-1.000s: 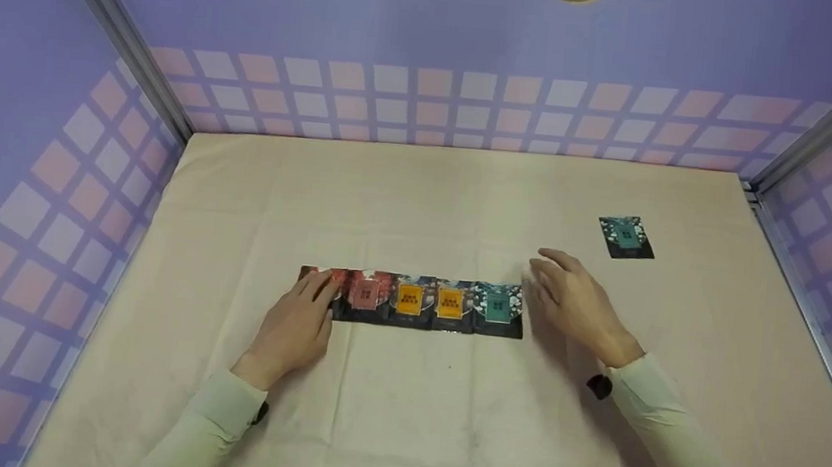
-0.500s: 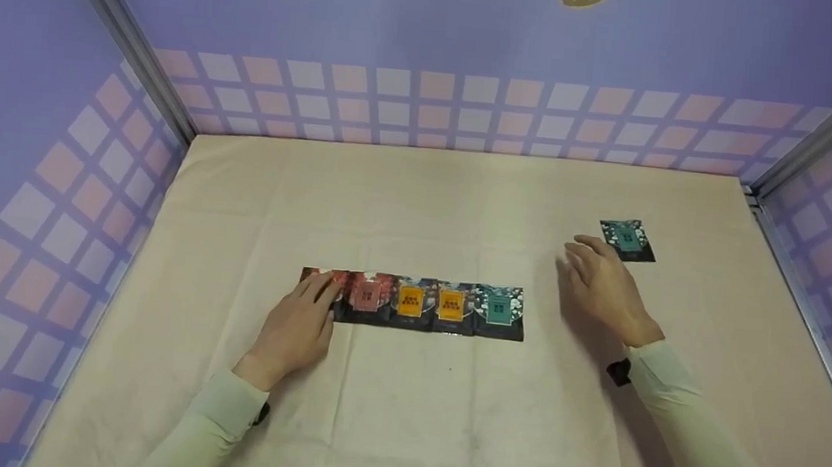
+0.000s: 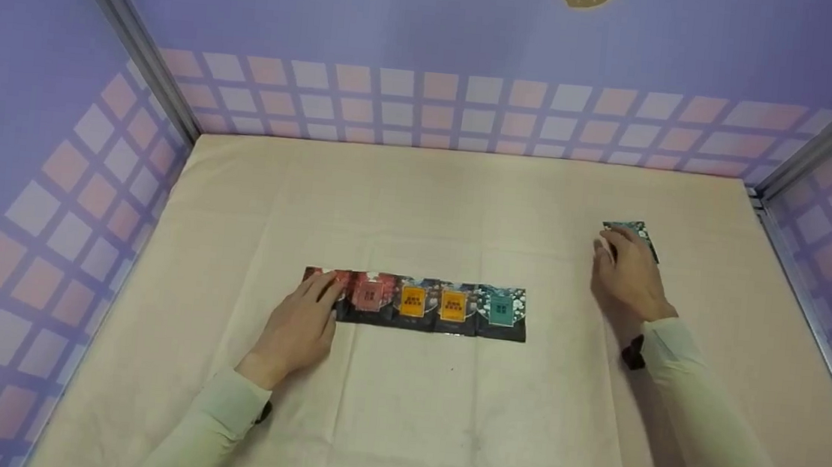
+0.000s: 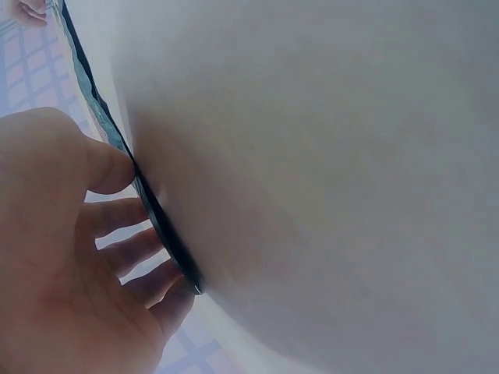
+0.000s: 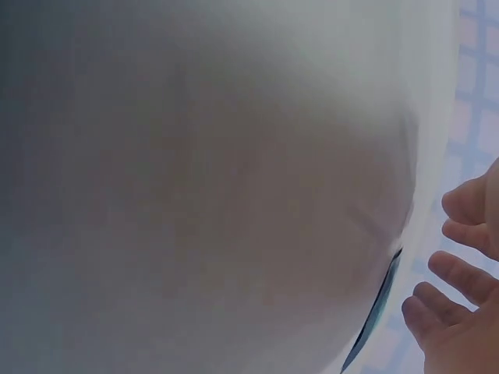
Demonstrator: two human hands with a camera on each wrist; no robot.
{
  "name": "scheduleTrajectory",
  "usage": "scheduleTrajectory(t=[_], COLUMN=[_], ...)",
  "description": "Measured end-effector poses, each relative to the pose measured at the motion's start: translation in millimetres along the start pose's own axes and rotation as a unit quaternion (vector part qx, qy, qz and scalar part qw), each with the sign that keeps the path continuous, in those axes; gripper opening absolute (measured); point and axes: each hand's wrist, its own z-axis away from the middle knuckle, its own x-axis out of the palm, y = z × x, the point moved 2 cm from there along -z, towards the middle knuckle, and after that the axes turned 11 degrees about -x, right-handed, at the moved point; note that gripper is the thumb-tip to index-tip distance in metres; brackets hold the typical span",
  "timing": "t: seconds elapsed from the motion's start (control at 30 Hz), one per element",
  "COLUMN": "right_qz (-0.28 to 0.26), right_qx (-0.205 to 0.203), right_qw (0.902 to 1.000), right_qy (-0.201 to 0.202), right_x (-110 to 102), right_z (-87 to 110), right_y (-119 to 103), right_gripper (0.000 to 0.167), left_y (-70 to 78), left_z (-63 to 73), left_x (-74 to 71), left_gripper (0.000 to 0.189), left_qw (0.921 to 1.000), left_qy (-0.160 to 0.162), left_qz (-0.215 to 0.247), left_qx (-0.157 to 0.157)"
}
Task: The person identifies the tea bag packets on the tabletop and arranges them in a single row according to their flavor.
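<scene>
Several flat printed sachets lie side by side in a row. My left hand (image 3: pixel 295 336) rests its fingers on the leftmost red sachet (image 3: pixel 316 271), covering much of it. To its right come another red sachet (image 3: pixel 369 297), two with orange labels, the nearer being one sachet (image 3: pixel 412 305), and a teal sachet (image 3: pixel 502 312) at the right end. Farther back, a separate teal sachet (image 3: pixel 641 229) is partly hidden under my right hand (image 3: pixel 630 278). In the right wrist view, those loosely bent fingers hover apart from the sachet's edge (image 5: pixel 374 315).
A cream cloth (image 3: pixel 400 413) with creases covers the table. Purple walls with pink and white squares (image 3: pixel 438 107) close off the back and sides, joined by grey metal posts (image 3: pixel 133 28).
My right hand has moved away from the row's right end, back and to the right, until over the separate teal sachet. The left hand stays on the leftmost red sachet.
</scene>
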Motion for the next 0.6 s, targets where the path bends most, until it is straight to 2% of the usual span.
scheduleTrajectory(t=[0.4, 0.6], right_qz=[0.006, 0.012], right_qx=[0.037, 0.047], right_qw=[0.9990, 0.9977], right_qy=[-0.023, -0.049], right_x=[-7, -8], right_z=[-1.8, -0.3], right_y=[25, 32], right_gripper=[0.048, 0.052], left_y=[-0.1, -0.3], left_z=[0.2, -0.1], left_x=[-0.2, 0.7], left_gripper=[0.051, 0.049], left_qw=[1.0000, 0.9998], left_qy=[0.003, 0.018], left_qz=[0.002, 0.002], left_qx=[0.000, 0.009])
